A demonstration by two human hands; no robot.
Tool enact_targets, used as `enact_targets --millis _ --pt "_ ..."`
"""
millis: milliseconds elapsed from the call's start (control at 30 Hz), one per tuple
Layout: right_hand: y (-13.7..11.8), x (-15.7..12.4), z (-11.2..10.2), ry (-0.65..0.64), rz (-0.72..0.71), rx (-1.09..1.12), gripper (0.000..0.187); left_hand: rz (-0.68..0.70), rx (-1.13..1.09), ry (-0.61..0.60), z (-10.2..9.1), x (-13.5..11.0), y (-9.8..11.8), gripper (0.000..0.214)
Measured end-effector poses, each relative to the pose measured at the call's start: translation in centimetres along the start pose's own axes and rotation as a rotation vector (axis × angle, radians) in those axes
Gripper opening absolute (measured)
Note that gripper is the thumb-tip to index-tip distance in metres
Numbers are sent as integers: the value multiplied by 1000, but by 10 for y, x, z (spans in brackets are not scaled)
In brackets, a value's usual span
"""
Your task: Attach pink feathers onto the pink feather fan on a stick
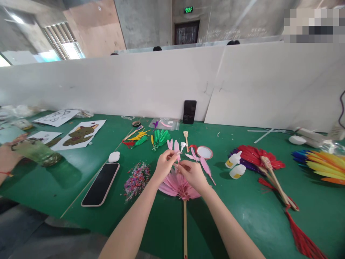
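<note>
Left hand [167,162] and right hand [192,175] close together, fingertips near each other, both in a thumb-and-finger pinch, other fingers curled. Left fingertips show just above the right ones. Left forearm [134,216] and right forearm [229,222] bare, angling inward toward the hands.

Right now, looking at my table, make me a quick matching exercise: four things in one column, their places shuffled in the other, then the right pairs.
Things
1. Pink fan
2. Upright phone
3. White case
4. Two small bottles

Places
A. Just beyond the flat phone
B. Between the right hand and the red fan
C. Leaning at the white partition
D. Just below both hands in the picture

Pairs: 1-D, 2-C, 3-A, 4-B
</note>
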State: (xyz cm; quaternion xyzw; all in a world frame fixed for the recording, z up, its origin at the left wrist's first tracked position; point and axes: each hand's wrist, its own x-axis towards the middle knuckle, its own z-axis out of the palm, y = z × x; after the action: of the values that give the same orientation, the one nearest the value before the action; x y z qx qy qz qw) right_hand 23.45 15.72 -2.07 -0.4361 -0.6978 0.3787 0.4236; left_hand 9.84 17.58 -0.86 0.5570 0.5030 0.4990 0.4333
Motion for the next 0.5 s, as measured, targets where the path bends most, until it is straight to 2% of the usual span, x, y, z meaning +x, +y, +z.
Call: enact_targets --millis 133,367,433,500 --pt "-3 -2 0 -21 -48 -80 38 -3 -64 -61 0 -1 5 28" --pt "-11 -2 0 -99 -89 -86 40 1 -145 -129 -7 -1 3 29" --pt "-15 -2 -2 -124 -72 -19 42 -15 -210 -134 -7 -1 3 30" --pt "-18 -2 -2 -177 0 137 44 -58 -300 -136 -6 -1 3 31"
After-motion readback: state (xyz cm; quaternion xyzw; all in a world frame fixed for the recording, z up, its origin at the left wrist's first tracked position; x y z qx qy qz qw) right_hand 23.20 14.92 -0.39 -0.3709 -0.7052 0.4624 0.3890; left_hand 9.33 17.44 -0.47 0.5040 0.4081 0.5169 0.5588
